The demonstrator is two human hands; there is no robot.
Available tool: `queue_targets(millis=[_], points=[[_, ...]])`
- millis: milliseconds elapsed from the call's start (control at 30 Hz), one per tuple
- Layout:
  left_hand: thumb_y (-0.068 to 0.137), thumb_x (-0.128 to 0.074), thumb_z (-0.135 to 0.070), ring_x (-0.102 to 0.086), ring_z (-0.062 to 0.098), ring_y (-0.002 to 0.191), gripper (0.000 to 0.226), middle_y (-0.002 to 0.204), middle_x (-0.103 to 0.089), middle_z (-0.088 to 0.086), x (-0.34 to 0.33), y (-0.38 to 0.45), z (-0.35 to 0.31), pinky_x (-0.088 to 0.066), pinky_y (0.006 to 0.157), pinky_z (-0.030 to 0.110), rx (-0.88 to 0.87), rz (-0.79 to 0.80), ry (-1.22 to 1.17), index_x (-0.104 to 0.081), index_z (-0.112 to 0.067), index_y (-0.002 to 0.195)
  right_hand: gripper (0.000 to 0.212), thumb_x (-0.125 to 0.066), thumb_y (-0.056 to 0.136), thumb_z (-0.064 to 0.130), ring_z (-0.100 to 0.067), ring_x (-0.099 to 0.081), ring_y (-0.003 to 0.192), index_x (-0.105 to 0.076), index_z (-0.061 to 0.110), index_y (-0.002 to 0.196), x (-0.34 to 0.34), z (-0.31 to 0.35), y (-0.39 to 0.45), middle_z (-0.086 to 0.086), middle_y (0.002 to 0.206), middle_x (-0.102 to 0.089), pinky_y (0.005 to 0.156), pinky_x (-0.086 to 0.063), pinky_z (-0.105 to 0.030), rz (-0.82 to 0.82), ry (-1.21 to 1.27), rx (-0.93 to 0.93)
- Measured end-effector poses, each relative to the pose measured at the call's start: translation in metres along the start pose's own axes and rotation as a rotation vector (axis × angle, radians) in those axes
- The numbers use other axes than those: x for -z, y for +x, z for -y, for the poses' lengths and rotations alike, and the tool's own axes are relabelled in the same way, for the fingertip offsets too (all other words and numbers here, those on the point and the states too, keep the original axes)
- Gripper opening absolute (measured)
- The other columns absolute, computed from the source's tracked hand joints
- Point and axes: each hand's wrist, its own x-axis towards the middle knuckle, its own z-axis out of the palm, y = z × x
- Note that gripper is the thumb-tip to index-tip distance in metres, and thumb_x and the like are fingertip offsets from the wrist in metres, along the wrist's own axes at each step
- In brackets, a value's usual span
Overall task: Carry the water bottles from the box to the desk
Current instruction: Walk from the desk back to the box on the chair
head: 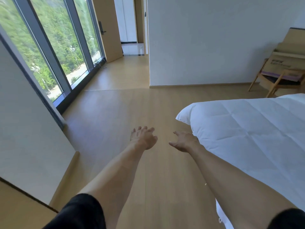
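Note:
Both my arms reach forward over the wooden floor. My left hand point(143, 137) is open with relaxed fingers and holds nothing. My right hand point(184, 141) is also open and holds nothing, close to the corner of the bed. A cardboard box point(280, 66) sits on a wooden chair point(270, 81) at the far right, against the wall. No water bottles show in the box from here. A small white bottle point(141, 50) stands on the pale floor beyond the doorway at the back. No desk is in view.
A bed with a white quilt point(247, 134) fills the right side. Tall windows point(54, 47) line the left wall. A white wall point(206, 43) juts out ahead, with a corridor and wooden door point(107, 28) to its left. Wooden floor point(125, 109) stretches ahead.

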Motion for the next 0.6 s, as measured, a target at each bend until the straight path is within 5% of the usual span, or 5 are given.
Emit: queue_targets(millis=[600], points=[[0.102, -0.037, -0.051, -0.031, 0.026, 0.146, 0.054, 0.157, -0.040, 0.001, 0.067, 0.342, 0.032, -0.020, 0.122, 0.047, -0.115, -0.031, -0.050, -0.036, -0.034, 0.153, 0.065, -0.048, 0.095, 0.059, -0.027, -0.044, 0.136, -0.036, 0.030, 0.151, 0.091, 0.027, 0.304, -0.004, 0.147, -0.049, 0.102, -0.040, -0.039, -0.048, -0.064, -0.115]])
